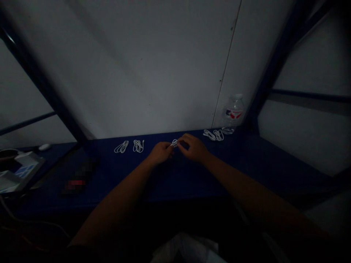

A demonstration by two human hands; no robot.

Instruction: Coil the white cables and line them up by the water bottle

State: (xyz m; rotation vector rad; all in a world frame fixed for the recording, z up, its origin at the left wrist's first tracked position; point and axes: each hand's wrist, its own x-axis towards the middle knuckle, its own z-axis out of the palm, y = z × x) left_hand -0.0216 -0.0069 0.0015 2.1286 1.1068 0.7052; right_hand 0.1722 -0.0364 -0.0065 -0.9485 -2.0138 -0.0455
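Between my two hands, just above the blue shelf (175,179), is a coiled white cable (174,143). My left hand (161,152) pinches its left side with thumb and fingers. From the other side, my right hand (193,147) grips the coil with thumb and forefinger. To the left lie two more bundled cables, a looped one (121,147) and a tied one (138,145). On the right, near the wall, rest another pair of coiled cables, one bundle (209,134) beside a second bundle (218,135). The light is dim, so the fingertips are hard to make out.
A clear plastic bottle (233,114) with a red label stands at the back right against the white wall (153,73). A blurred dark object (76,179) lies on the left. Beyond the blue frame post (52,95), an open white box (24,171) is visible.
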